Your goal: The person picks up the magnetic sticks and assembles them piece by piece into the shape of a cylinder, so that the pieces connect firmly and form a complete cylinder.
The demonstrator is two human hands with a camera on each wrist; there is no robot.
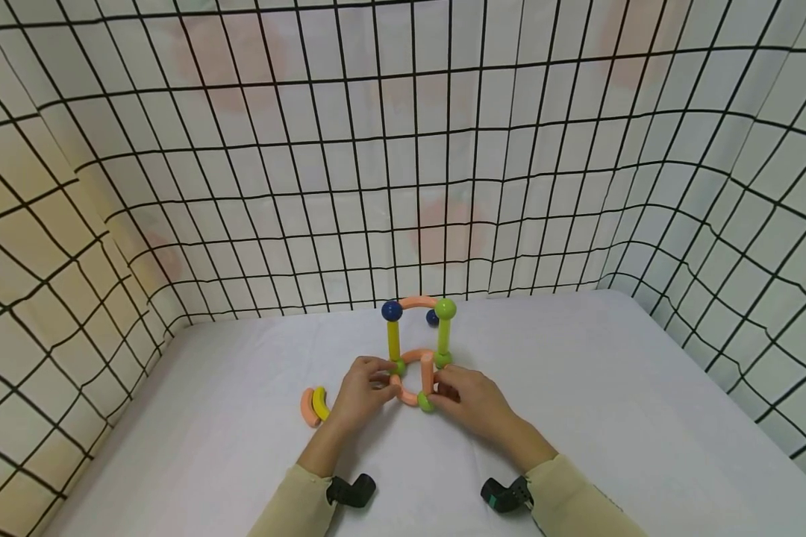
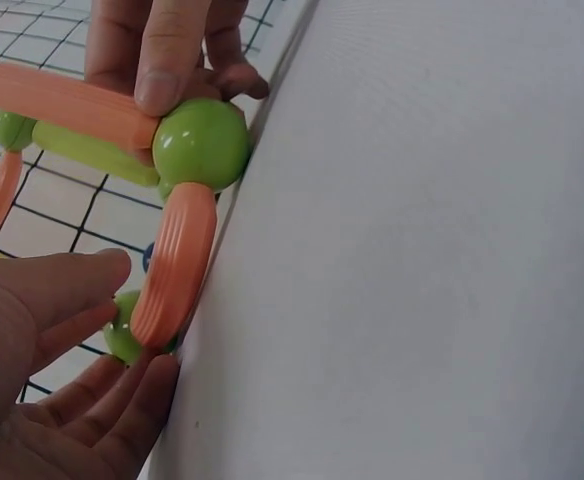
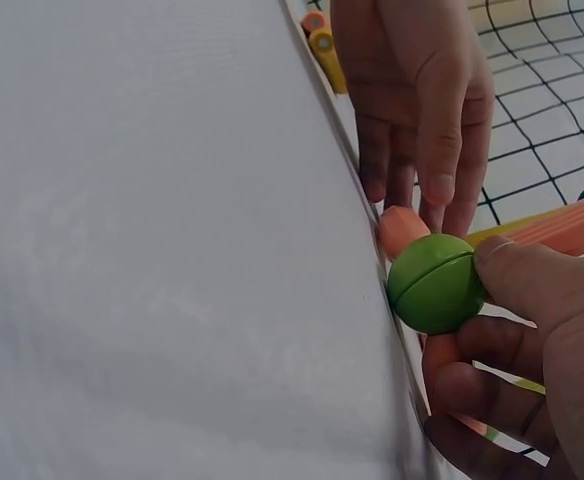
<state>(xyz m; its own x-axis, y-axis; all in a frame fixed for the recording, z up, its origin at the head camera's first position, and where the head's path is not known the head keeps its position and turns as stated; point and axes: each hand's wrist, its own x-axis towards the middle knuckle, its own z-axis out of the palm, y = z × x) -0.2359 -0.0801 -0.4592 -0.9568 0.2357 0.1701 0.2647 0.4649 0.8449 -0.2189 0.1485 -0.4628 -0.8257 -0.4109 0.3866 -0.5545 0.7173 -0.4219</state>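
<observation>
A magnetic rod-and-ball frame stands on the white table, with an orange curved rod (image 1: pixel 408 397) in its base ring. My left hand (image 1: pixel 363 391) holds this curved rod (image 2: pixel 177 265) at its left end, thumb and fingers either side, beside a green ball (image 2: pixel 124 328). At the near corner my right hand (image 1: pixel 473 399) pinches another green ball (image 3: pixel 437 284), thumb on its side and fingers curled below. From that ball rises an orange straight rod (image 1: pixel 427 373). Behind, a yellow rod (image 1: pixel 393 341) carries a blue ball (image 1: pixel 392 310), and a light green rod (image 1: pixel 444 337) carries a green ball (image 1: pixel 445 309).
A loose orange curved rod (image 1: pixel 308 407) and a yellow curved rod (image 1: pixel 319 403) lie left of my left hand. An orange curved rod (image 1: pixel 418 301) tops the frame, near a second blue ball (image 1: pixel 433 318). Black-grid netting (image 1: pixel 403 164) surrounds the white table (image 1: pixel 578 418).
</observation>
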